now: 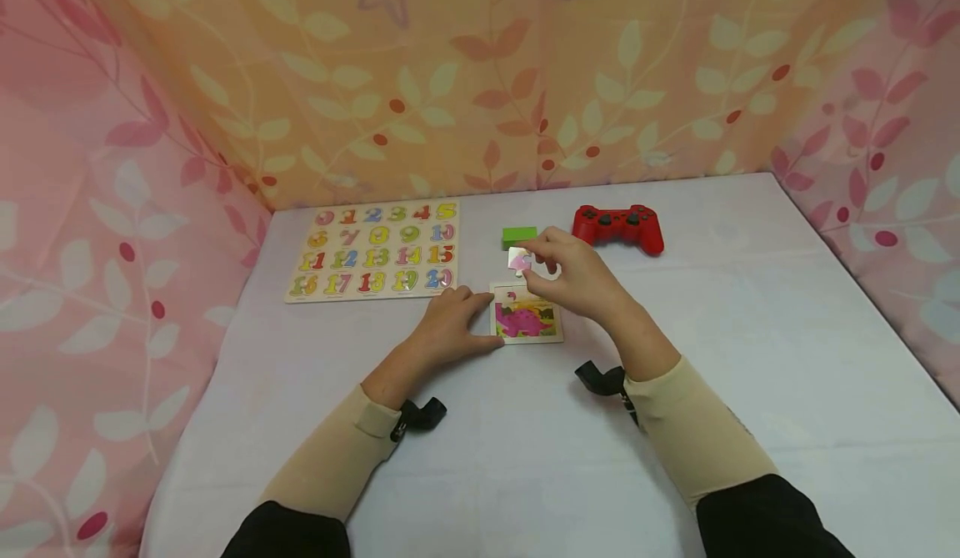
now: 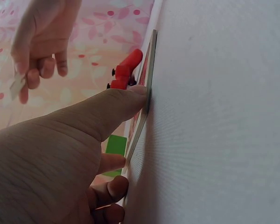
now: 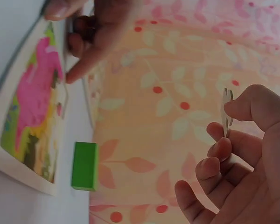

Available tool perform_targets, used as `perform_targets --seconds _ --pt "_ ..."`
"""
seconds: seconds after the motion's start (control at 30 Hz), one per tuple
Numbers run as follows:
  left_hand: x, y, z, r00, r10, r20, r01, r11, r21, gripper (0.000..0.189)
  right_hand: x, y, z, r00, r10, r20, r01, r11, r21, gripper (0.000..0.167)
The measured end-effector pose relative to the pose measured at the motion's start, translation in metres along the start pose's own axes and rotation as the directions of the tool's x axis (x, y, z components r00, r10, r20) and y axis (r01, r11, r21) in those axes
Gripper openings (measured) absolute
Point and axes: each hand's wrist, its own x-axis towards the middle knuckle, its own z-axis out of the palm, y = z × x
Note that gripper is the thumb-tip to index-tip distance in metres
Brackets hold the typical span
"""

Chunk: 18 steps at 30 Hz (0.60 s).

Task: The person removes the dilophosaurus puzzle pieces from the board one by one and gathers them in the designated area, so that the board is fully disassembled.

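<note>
A small square jigsaw board with a pink dinosaur picture lies flat on the white table. My left hand holds it at its left side, thumb at the near left corner and index finger at the far left. In the left wrist view, the thumb presses on the board's edge. My right hand is raised just beyond the board and pinches a small pink-and-white jigsaw piece between thumb and finger. The right wrist view shows this piece edge-on, apart from the board.
Behind the piece lies a green block. A red game controller sits at the back right. At the back left lies a wooden number puzzle with coloured numerals. Floral cloth hangs around the table's back and sides.
</note>
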Motion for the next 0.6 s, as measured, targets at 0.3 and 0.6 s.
perform_targets --seconds 0.3,0.6 --pt "0.000 0.000 0.000 1.000 -0.006 0.009 0.006 1.000 0.002 0.083 -0.011 -0.005 -0.029 0.995 -0.056 -0.087 0.054 0.998 -0.027 0.039" --pt "0.000 0.000 -0.001 1.000 0.003 0.010 -0.003 1.000 0.006 0.084 -0.020 0.000 -0.058 0.981 -0.079 -0.180 0.072 0.996 -0.047 0.039"
